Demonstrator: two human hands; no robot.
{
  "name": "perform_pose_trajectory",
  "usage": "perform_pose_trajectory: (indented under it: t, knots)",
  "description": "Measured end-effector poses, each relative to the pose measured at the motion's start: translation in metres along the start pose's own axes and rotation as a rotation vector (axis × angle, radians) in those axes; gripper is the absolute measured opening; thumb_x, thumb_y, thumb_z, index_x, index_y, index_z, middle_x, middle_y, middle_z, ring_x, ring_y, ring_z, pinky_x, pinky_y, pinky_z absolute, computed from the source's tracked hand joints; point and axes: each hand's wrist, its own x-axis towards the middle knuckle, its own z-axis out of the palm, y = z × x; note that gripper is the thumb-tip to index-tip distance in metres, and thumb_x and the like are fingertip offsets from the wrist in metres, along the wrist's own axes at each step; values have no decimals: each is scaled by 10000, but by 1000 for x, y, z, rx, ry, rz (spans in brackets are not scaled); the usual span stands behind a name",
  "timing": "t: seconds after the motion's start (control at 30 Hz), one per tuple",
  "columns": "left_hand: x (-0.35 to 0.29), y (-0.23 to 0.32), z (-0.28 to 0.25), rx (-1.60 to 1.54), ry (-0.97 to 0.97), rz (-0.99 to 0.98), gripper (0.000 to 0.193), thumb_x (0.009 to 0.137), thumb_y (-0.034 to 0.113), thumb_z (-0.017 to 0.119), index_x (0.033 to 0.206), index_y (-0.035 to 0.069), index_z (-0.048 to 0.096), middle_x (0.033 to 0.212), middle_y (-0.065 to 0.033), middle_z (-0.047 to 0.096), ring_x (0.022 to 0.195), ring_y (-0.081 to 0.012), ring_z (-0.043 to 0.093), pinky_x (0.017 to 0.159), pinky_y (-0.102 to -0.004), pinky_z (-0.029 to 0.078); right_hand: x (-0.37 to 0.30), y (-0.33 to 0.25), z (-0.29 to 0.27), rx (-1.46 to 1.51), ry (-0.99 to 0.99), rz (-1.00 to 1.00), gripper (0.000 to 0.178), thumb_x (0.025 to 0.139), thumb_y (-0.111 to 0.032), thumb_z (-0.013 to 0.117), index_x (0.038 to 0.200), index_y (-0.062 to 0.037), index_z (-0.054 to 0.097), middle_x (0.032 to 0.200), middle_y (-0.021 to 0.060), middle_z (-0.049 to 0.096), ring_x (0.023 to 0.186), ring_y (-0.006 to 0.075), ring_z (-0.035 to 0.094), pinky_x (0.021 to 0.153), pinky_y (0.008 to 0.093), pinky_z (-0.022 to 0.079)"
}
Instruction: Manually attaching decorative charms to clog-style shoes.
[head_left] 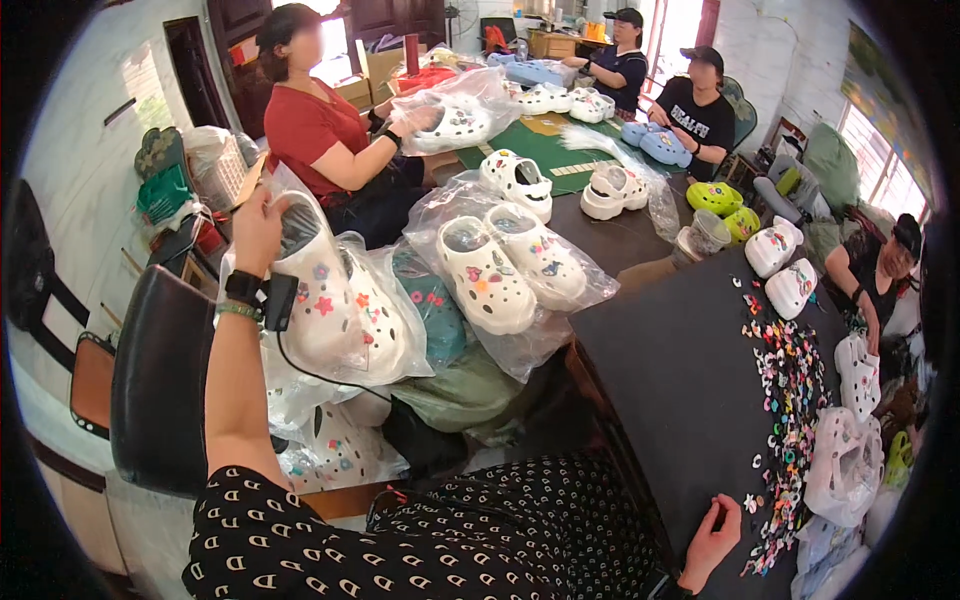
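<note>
My left hand [258, 232] is raised at the top of a clear plastic bag [291, 183] and grips it. Inside are white clogs [322, 285] with red and blue charms on them. A tan, card-like piece [250, 180] sticks up by the fingers. A black band and a green bracelet circle that wrist, with a dark device and cable beside it. Low on the right, my right hand [712, 540] rests on the dark tabletop [650, 400], its fingers loosely bent and apart, nothing seen in them. Just beyond it lies a long spread of small colourful charms [790, 400].
Bagged white clogs [490, 285] and a teal clog [428, 305] sit ahead. White clogs [775, 247] and lime clogs [712, 197] stand farther right. A black chair [160, 380] is at my left. Several people handle clogs around the green-matted table [545, 155].
</note>
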Motion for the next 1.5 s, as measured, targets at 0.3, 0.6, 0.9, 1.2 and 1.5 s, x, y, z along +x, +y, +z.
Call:
perform_pose_trajectory:
  t: [0.3,0.6,0.9,1.2,1.5]
  knots:
    - [38,129,-85,-578,-46,248,221,984,201,570,1032,-15,573,887,6,576,826,-62,501,740,-215,422,7,-6,5,-58,32,44,78,870,-19,601,944,-11,627,866,156,634,783,312,635,691,350,503]
    - [21,361,-12,-1309,-547,217,309,909,340,647,964,44,578,826,49,514,725,-30,479,602,-194,394,5,-9,1,-26,94,-13,106,825,37,620,921,-7,624,828,134,631,728,285,624,652,348,500]
    - [-30,497,76,-903,-1310,262,366,916,285,629,1103,-1,498,819,-69,565,664,-170,592,560,-352,574,6,-11,1,-38,125,-27,127,807,52,611,918,-7,630,827,129,638,721,278,638,643,333,504]
    - [-50,383,141,-880,-736,564,322,859,268,682,1060,20,642,905,-97,658,859,-174,625,794,-326,502,9,-12,4,-88,85,21,77,837,7,607,912,-6,624,853,161,630,795,341,628,716,384,503]
    - [-4,139,77,216,7,268,412,783,379,700,1003,32,663,923,-190,677,914,-375,627,782,-491,468,4,-9,5,-99,17,-14,87,892,20,543,967,27,587,862,148,605,763,267,603,689,333,481]
